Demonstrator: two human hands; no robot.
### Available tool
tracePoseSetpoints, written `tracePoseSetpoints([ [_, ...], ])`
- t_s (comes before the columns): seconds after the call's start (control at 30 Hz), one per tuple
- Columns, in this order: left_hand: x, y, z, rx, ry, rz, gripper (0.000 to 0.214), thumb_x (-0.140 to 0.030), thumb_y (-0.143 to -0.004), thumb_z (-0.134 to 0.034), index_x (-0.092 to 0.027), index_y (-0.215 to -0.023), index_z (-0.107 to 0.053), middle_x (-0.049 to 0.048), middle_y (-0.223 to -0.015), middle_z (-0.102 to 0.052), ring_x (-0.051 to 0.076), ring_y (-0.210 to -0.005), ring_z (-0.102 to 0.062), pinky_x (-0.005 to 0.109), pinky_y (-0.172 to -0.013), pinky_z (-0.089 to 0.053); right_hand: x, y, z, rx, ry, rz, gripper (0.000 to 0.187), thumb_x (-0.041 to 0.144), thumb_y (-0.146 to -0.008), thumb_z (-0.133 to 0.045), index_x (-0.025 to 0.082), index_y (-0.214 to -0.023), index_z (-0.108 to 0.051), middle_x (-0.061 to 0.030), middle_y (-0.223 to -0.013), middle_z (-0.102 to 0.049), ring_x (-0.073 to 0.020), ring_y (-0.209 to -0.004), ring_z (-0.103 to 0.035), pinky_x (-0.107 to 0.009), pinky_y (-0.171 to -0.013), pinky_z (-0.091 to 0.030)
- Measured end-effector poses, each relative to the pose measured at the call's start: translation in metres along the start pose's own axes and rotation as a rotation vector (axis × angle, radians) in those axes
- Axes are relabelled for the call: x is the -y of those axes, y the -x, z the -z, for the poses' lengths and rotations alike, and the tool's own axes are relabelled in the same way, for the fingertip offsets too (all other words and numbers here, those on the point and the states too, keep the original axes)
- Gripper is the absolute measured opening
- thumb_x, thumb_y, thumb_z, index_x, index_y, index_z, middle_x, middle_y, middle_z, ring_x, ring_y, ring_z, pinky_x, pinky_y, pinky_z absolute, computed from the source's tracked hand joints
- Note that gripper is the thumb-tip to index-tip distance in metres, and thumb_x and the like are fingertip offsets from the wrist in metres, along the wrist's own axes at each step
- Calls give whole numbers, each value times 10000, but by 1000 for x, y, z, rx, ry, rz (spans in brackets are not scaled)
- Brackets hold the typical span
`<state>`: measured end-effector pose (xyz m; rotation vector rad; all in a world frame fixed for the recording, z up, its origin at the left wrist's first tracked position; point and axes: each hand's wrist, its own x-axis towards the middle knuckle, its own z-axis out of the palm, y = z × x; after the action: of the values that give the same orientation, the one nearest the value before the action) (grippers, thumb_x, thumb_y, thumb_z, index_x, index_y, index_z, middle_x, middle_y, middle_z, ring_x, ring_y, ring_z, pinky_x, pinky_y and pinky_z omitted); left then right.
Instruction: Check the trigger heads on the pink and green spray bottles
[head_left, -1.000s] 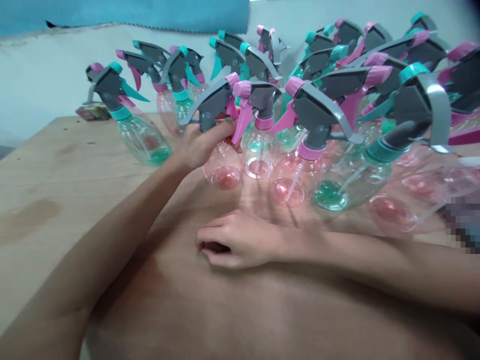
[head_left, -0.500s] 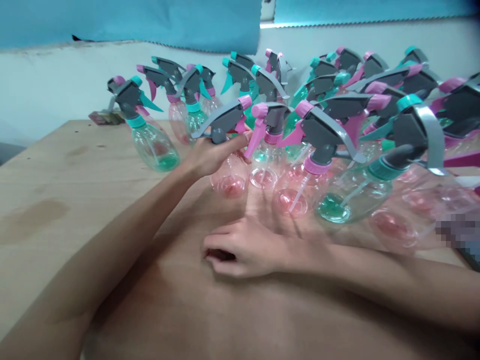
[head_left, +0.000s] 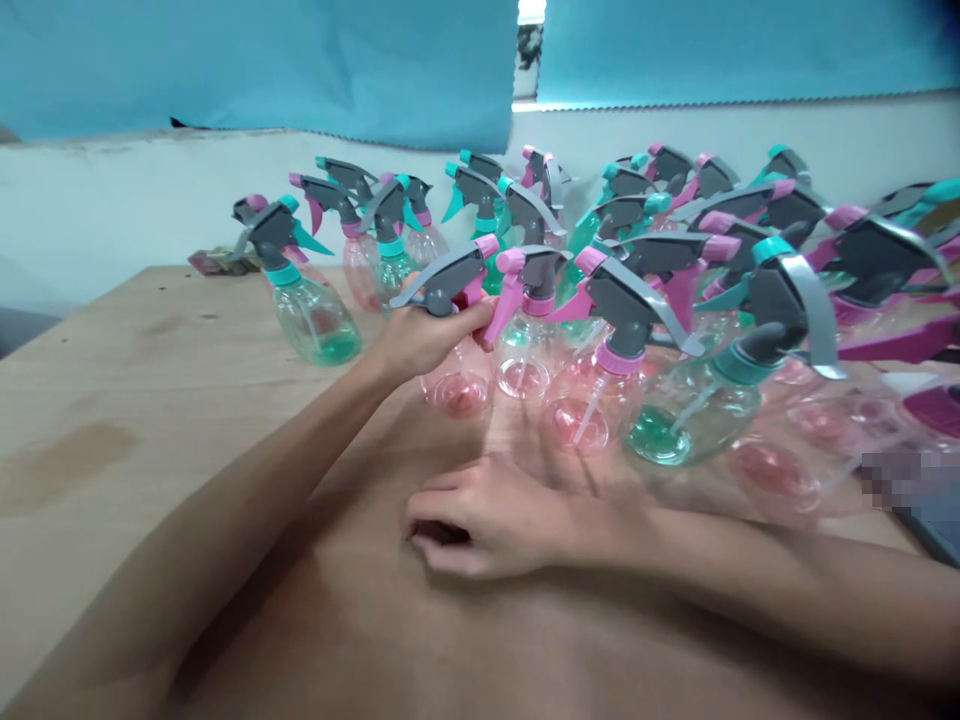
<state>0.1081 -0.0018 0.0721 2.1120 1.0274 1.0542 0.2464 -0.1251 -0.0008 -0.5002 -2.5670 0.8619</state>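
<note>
My left hand [head_left: 424, 340] is wrapped round the neck of a pink spray bottle [head_left: 460, 392], just under its grey and pink trigger head. The bottle stands on the wooden table, its neck partly hidden by my fingers. Closer to me, my right hand [head_left: 480, 522] rests on the table, curled in a loose fist with a hollow and nothing visible in it. Just right of the held bottle stands a clear spray bottle with a pink collar [head_left: 523, 376]. Further right are a pink spray bottle [head_left: 577, 422] and a green one [head_left: 660, 432].
Several more pink and green spray bottles crowd the back and right of the table [head_left: 90, 400]. A green spray bottle [head_left: 319, 330] stands at the left, near a small blurred object [head_left: 221, 262]. A dark flat object [head_left: 926, 520], partly pixelated, lies at the right edge. Blue cloth [head_left: 300, 70] hangs behind.
The view has tilted up slightly, so everything sits lower in the picture. Both hands keep their places, the left still round the pink spray bottle.
</note>
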Motion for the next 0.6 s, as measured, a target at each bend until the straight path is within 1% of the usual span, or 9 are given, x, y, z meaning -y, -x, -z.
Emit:
tracePoseSetpoints([
  [0.1, 0, -2, 1, 19, 28, -64, 346, -427, -916, -715, -198, -659, -675, 0, -643, -693, 173, -658, -644, 322, -715, -515, 1, 0, 1, -3, 14, -14, 122, 218, -965, -587, 186, -984, -704, -17, -916, -764, -137, -768, -654, -267, -709, -434],
  [0.17, 5, -3, 3, 60, 55, -85, 319, -435, -920, -718, -205, -699, -705, 1, -694, -727, 194, -714, -682, 336, -776, -544, 2, 0, 1, -8, 36, -23, 127, 228, -969, -590, 192, -994, -709, -13, -916, -770, -135, -757, -653, -272, -702, -422],
  [0.27, 9, -2, 7, 96, 91, -63, 283, -445, -922, -709, -211, -764, -724, 11, -781, -758, 223, -812, -720, 354, -859, -556, 1, 0, 0, -20, 48, -18, 123, 238, -973, -591, 199, -994, -705, -9, -914, -767, -132, -747, -644, -272, -680, -405],
  [0.37, 4, -1, 7, 137, 137, -33, 306, -450, -926, -687, -197, -754, -704, 32, -804, -753, 237, -846, -725, 355, -864, -553, -1, -1, -2, -21, 31, -14, 114, 245, -977, -587, 202, -970, -692, -9, -899, -752, -133, -750, -634, -265, -681, -410],
  [0.43, -1, -1, 6, 171, 182, -37, 324, -459, -938, -665, -189, -767, -717, 46, -801, -757, 247, -866, -729, 359, -866, -555, -2, -1, -3, -17, 15, -9, 103, 242, -975, -590, 199, -959, -683, -11, -893, -742, -135, -760, -631, -258, -691, -423],
  [0.5, -4, -1, 5, 186, 207, -50, 318, -459, -952, -649, -187, -823, -752, 53, -803, -768, 257, -895, -735, 367, -887, -557, -3, -2, -4, -12, -3, -3, 98, 237, -974, -590, 197, -958, -678, -14, -893, -736, -137, -769, -629, -251, -699, -433],
  [0.6, 0, -1, 5, 202, 223, -70, 302, -446, -971, -634, -193, -902, -783, 58, -843, -786, 268, -935, -747, 386, -935, -557, -3, -2, -4, -10, -16, -4, 94, 232, -970, -589, 196, -960, -676, -14, -896, -733, -136, -769, -624, -249, -703, -436],
])
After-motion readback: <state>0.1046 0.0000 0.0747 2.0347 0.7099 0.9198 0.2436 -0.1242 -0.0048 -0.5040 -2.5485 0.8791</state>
